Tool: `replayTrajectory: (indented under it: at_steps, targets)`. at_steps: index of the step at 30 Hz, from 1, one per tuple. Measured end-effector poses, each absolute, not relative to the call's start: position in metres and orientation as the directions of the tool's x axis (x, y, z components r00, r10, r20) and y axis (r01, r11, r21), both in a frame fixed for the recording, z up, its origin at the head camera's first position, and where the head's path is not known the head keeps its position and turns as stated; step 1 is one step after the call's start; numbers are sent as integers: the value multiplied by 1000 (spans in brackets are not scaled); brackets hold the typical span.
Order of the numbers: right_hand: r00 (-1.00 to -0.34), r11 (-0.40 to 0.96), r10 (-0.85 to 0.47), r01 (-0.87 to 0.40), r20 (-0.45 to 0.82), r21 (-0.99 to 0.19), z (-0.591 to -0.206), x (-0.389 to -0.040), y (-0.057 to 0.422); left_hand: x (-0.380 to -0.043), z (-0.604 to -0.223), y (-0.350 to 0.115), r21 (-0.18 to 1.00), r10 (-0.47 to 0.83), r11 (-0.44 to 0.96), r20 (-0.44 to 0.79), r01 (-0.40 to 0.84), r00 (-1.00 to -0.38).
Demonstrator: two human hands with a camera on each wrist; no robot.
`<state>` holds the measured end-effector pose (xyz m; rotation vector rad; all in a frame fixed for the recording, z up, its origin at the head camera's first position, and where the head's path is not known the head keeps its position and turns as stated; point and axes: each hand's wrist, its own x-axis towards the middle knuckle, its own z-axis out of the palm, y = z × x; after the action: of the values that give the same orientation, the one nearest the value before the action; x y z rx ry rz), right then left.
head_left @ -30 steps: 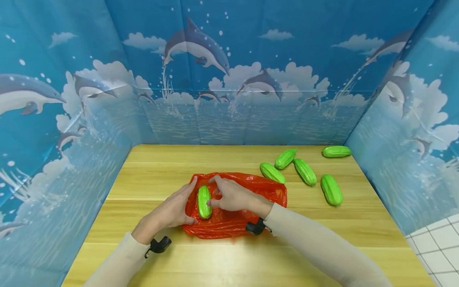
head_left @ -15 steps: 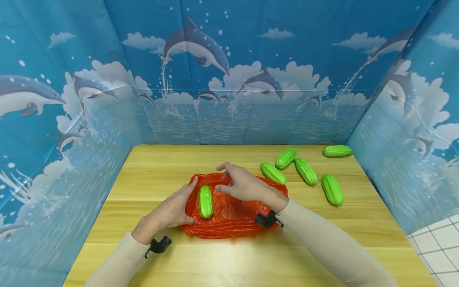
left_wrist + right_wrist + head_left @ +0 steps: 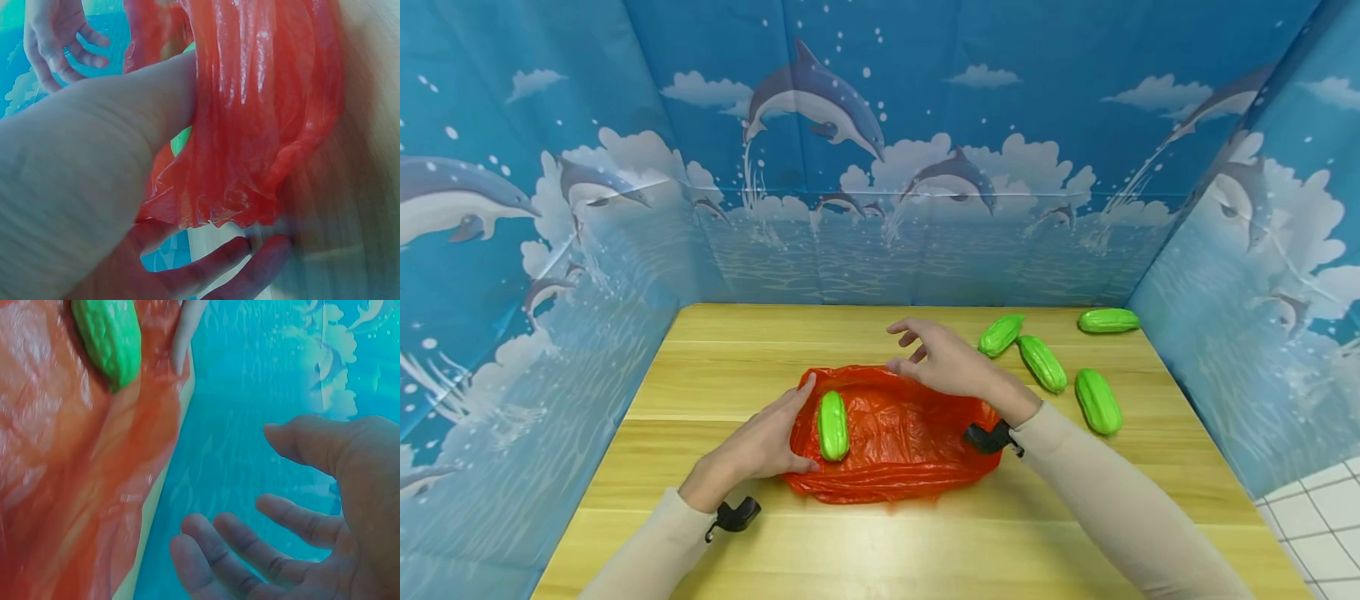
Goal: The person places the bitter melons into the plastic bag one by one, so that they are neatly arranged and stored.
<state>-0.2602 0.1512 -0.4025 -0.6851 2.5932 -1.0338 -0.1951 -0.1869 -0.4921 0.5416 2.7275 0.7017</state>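
A red plastic bag (image 3: 910, 433) lies spread on the table with its mouth facing up. Inside its left part rests a bright green, ridged gourd (image 3: 832, 426), like a bitter melon. My left hand (image 3: 760, 442) holds the bag's left end. In the left wrist view its thumb goes in past the bag wall (image 3: 250, 100), with the other fingers (image 3: 212, 262) outside. Above the bag's far rim hovers my right hand (image 3: 951, 358), fingers loosely bent and nothing in its grasp. The same right hand (image 3: 300, 544) shows spread fingers in the right wrist view.
Several more gourds lie to the right: one (image 3: 1001, 336) beside the right hand, another (image 3: 1042, 364) near it, others farther right (image 3: 1098, 402). Dolphin-printed sheets (image 3: 910, 242) wall the wooden table (image 3: 745, 333) at back and sides.
My right hand has left the gourd in the bag and moved right and away, over the far rim, where it now hides one loose gourd. The left hand stays at the bag.
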Motion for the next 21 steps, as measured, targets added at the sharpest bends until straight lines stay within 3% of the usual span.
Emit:
replayTrajectory:
  at_steps: [21]
  targets:
    - [-871,736,-480,-332,-108,-590,-429,-302,213,-193,-492,-189,508,411,816,-179,274,-894]
